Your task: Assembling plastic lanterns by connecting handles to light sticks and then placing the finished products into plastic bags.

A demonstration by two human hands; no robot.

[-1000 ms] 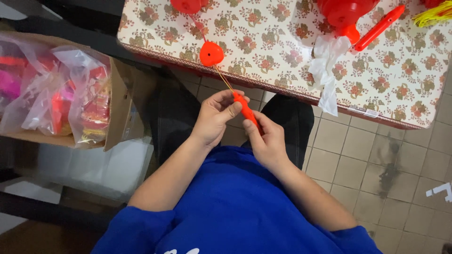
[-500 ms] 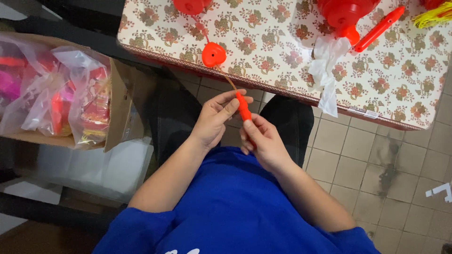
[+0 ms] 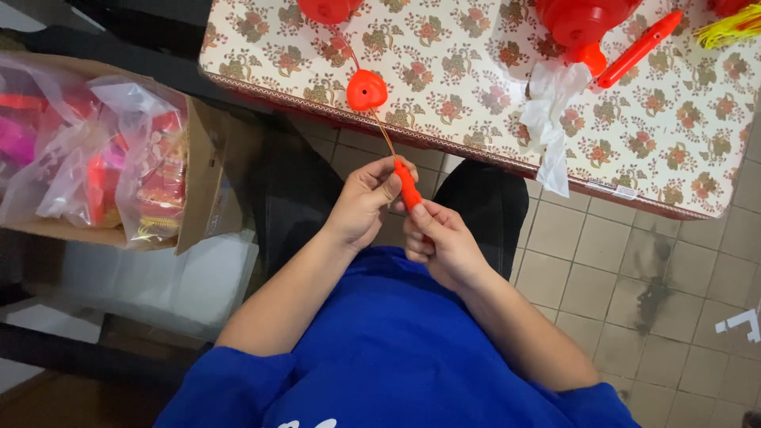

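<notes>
Seated at a floral-cloth table (image 3: 476,87), a person in a blue shirt (image 3: 396,349) works w/ both hands over the lap: left hand (image 3: 361,202) and right hand (image 3: 440,242) each have fingers clamped on a small orange plastic rod (image 3: 408,186). A thin cord (image 3: 383,131) runs from its tip to an orange heart-shaped piece (image 3: 366,89) at the table edge. Rod looks light, stiff, prob. slick; best pinched mid-shaft, cord limp.

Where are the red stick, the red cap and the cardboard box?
red stick (image 3: 408,189), head view, on its middle, between both hands.
red cap (image 3: 366,89), head view, on its top face, near the table edge.
cardboard box (image 3: 208,186), head view, on its right flap.
</notes>
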